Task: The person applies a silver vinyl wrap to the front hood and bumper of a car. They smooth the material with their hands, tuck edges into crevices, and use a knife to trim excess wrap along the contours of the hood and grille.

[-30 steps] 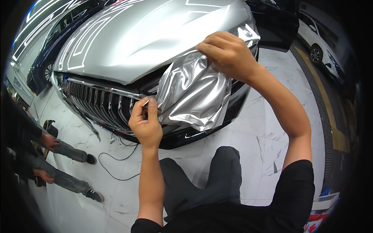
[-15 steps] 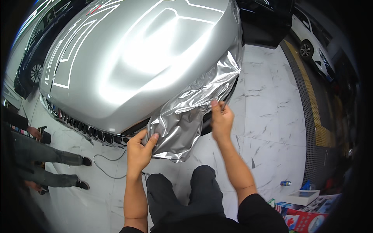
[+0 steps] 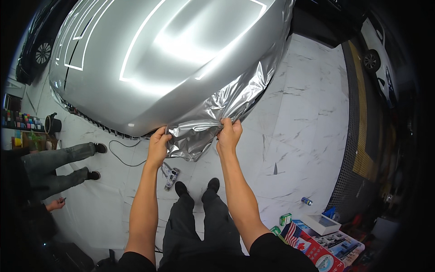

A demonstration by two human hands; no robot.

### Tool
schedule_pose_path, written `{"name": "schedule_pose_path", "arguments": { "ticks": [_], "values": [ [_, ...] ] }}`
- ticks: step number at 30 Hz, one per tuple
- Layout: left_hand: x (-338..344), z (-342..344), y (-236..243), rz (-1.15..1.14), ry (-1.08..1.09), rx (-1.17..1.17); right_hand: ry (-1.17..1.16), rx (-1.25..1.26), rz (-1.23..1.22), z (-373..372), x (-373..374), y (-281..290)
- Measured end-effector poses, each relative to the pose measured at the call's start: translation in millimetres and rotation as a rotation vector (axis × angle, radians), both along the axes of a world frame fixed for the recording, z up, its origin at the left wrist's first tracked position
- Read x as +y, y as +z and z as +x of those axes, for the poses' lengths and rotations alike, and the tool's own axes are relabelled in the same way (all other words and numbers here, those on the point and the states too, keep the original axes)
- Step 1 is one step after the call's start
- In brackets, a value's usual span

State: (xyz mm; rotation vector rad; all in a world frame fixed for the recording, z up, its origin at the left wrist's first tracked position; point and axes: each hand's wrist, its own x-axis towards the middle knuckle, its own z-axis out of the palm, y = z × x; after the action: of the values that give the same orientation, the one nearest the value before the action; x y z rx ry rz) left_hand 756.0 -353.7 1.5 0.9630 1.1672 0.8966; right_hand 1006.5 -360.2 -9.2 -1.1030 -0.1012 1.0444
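A car hood (image 3: 149, 81) covered in glossy silver wrap fills the upper middle, with loose crumpled silver film (image 3: 190, 145) hanging over its front right corner. Both of my hands grip this film: my left hand (image 3: 157, 145) pinches its left edge just below the hood's front edge, and my right hand (image 3: 230, 135) is closed on a bunched fold farther right. Part of the dark grille (image 3: 104, 126) shows under the hood's edge. A heat gun (image 3: 170, 174) with a cord lies on the floor below my left hand.
At left stand two people in jeans (image 3: 68, 161), a dark car (image 3: 36, 45) and a colourful sample rack (image 3: 27, 121). A white car (image 3: 378, 59) stands right beyond a grating strip (image 3: 358, 154). A spray can (image 3: 306, 201) and printed boxes (image 3: 324, 245) sit on the tiled floor (image 3: 303, 113) at lower right.
Both hands have moved lower relative to the hood, drawing the film down over its corner; my right hand came down from the upper corner. My view has tilted down, showing more floor and my feet.
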Motion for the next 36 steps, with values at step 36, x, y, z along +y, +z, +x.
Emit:
{"name": "schedule_pose_path", "arguments": {
  "ticks": [36],
  "values": [
    [-12.5,47.5,-5.8,0.061,0.308,-0.31,0.824,-2.117,0.973,-3.9,72.4,96.0]
  ]
}}
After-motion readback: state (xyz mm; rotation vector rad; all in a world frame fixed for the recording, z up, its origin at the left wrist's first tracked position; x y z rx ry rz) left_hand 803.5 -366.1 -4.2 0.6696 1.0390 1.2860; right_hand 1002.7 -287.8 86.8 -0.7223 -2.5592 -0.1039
